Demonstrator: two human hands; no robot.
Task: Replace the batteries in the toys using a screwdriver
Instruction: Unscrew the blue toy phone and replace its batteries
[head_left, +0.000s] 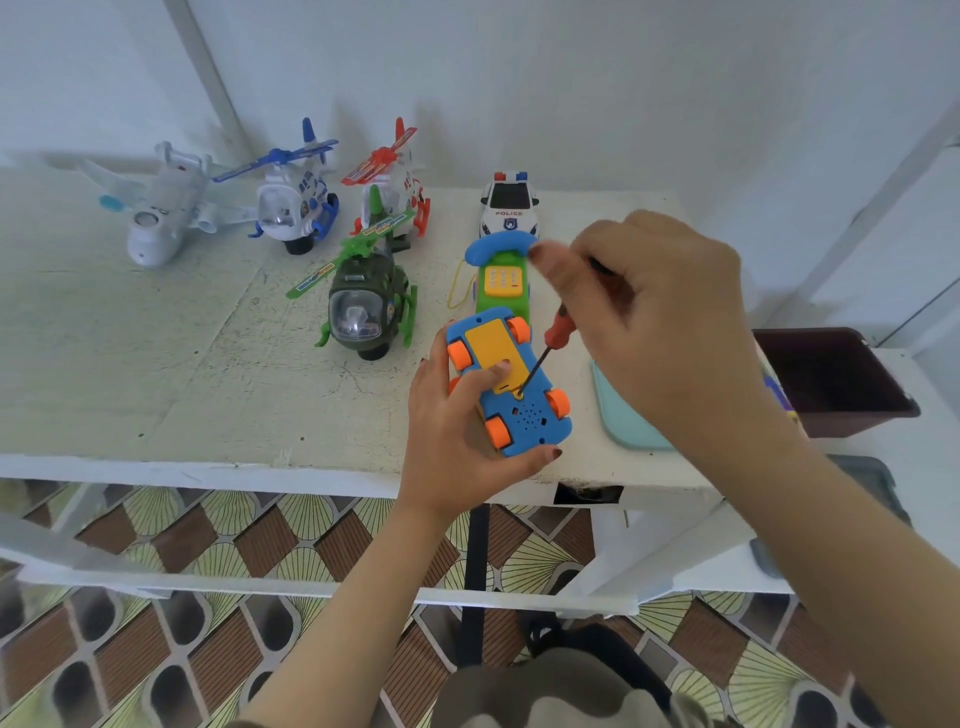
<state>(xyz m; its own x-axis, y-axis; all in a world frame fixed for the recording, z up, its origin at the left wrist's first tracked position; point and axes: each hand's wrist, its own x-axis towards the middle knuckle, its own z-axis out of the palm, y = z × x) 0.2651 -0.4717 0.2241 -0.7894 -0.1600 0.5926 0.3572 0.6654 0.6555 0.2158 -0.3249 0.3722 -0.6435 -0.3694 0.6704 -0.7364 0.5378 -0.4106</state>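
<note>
The left hand has its grip curled round the blue toy, held wheels-up over the tabletop. Just right of the toy, the right hand has its grip pinching the screwdriver, whose tip is at the toy's yellow cover. Behind the toy stand a green phone and a police car.

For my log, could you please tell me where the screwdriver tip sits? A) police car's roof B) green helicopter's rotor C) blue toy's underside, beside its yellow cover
C: the right hand holds the screwdriver with its tip at the edge of the yellow cover on the blue toy.
</note>
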